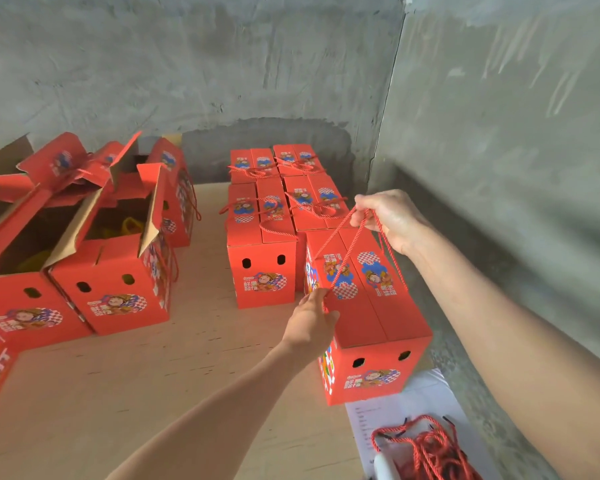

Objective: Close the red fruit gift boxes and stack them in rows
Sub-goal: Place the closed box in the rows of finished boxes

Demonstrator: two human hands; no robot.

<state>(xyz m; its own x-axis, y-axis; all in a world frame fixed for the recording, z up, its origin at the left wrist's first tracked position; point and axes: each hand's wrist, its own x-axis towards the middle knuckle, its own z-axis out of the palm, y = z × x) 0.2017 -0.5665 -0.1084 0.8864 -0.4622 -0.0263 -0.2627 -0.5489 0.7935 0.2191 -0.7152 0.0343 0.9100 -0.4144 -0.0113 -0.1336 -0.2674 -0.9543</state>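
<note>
At left stand at least three open boxes (111,271), then four closed boxes (262,244) in two rows of two. The left hand (310,320) pinches the rope (343,261) at the side of a fifth box (371,313), closed and just right of the rows, while the right hand (388,216) grips the loop above. The card looks stiff but crushable and probably fruit-heavy, so lift by the limp rope and support the base.
</note>
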